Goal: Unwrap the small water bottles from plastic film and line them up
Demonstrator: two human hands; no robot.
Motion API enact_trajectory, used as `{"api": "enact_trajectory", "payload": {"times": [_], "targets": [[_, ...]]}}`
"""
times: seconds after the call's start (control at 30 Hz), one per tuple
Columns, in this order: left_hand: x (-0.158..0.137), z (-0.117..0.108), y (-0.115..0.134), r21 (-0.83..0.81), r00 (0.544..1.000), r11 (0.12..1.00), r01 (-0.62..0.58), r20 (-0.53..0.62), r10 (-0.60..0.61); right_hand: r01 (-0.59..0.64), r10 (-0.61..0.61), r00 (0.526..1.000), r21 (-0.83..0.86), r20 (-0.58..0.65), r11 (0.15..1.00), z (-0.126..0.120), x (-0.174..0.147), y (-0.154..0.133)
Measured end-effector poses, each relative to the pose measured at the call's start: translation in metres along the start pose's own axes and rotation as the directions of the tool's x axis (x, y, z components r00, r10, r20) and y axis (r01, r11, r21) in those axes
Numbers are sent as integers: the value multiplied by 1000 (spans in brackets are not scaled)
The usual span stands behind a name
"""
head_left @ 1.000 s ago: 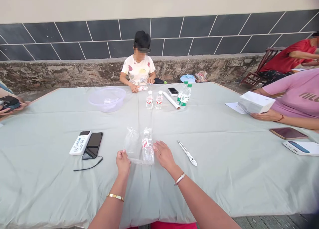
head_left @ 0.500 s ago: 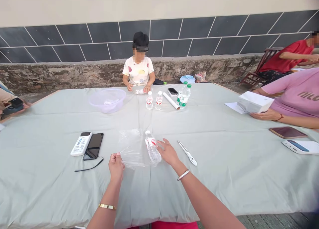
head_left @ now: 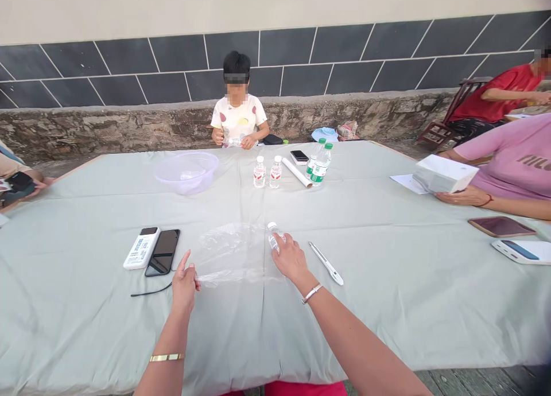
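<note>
My right hand is wrapped over a small clear water bottle with a white cap, which lies on the cloth-covered table; the hand hides most of it. A sheet of thin clear plastic film lies spread to the left of the bottle and reaches under it or beside it, I cannot tell which. My left hand pinches the film's near left edge, its index finger pointing out. Right of the bottle rests a white utility knife.
Left are a white power bank and a black phone. Farther back stand a purple basin, two small bottles, a film roll and green-capped bottles. Across sits a person; another at right holds a white box.
My right hand has closed over the bottle, which has shifted slightly right and away from me. My left hand has moved left, drawing the film wider.
</note>
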State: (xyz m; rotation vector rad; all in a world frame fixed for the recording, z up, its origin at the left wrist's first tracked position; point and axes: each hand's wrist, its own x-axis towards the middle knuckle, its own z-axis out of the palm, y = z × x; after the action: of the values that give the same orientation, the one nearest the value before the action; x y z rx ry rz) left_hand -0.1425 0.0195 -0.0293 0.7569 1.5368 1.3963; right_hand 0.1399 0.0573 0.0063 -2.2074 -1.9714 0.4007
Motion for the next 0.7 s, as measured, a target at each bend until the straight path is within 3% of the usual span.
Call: {"api": "enact_trajectory", "payload": {"times": [0.13,0.2,0.3,0.4,0.47,0.53,0.63,0.7], "targets": [[9,-9,1,251,995,967,52,71,-72,-29,28,1000,-50,-12,998,5,2,1],[11,-9,3,450,994,893,-4,103,-47,-98,98,995,-63,-6,993,4,6,3],[14,-7,6,765,978,621,-172,206,18,-181,181,982,-9,62,984,-5,14,13],[17,-7,9,914,954,296,-278,298,-23,-235,196,962,213,189,948,-13,21,27],[17,-10,12,929,945,209,-305,323,-58,-269,172,954,448,244,852,-12,22,36],[14,-13,18,932,942,167,-321,332,-42,-235,126,970,676,208,698,-6,24,42],[4,-18,33,915,913,29,-402,398,94,-42,86,996,877,1,478,8,33,39],[-6,-20,46,883,874,-25,-469,468,131,83,84,988,912,-127,402,16,45,30]]}}
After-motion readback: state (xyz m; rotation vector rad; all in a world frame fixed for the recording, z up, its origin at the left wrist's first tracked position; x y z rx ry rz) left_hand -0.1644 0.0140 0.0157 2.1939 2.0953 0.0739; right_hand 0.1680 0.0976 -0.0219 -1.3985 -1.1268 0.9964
